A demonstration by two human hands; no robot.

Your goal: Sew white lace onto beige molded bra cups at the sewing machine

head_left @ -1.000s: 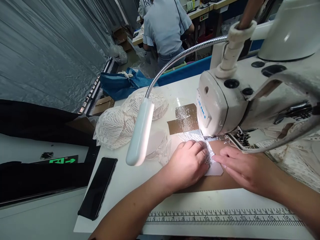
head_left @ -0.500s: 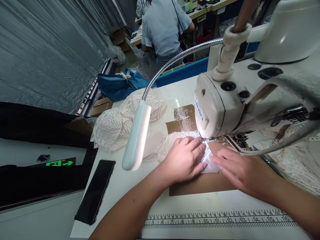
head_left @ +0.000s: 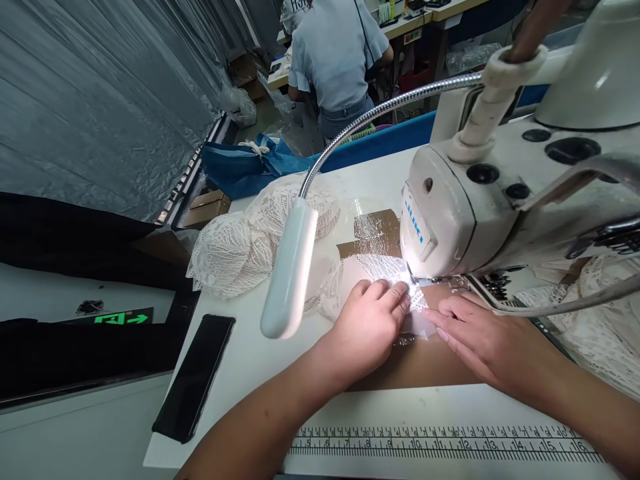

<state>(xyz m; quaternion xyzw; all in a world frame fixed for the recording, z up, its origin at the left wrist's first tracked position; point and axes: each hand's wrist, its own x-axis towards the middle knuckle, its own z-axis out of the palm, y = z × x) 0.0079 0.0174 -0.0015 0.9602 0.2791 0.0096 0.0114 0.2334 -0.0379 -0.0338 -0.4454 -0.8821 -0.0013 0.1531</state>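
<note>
Under the head of a white sewing machine (head_left: 440, 207) lies a piece of white lace fabric (head_left: 380, 267), lit brightly near the needle. My left hand (head_left: 373, 323) rests palm down on the lace, its fingers spread a little and pointing at the needle area. To the right, my right hand (head_left: 480, 337) touches the lace's lower right edge with its extended index finger; its other fingers are curled and partly hidden. Both hands lie over a brown patch (head_left: 415, 370) on the machine table. More cream lace pieces (head_left: 233, 257) are heaped left of the machine.
A lamp (head_left: 290, 273) on a bendable metal neck hangs over the table, left of my hands. A black phone (head_left: 195, 377) lies at the left edge. A ruler strip (head_left: 440, 443) runs along the front. More lace (head_left: 600, 320) is at right. A person (head_left: 335, 60) sits beyond.
The view has shifted, so the machine appears farther right. My left hand has its fingers closer together, with its thumb now tucked out of sight. More lace shows behind the left hand.
</note>
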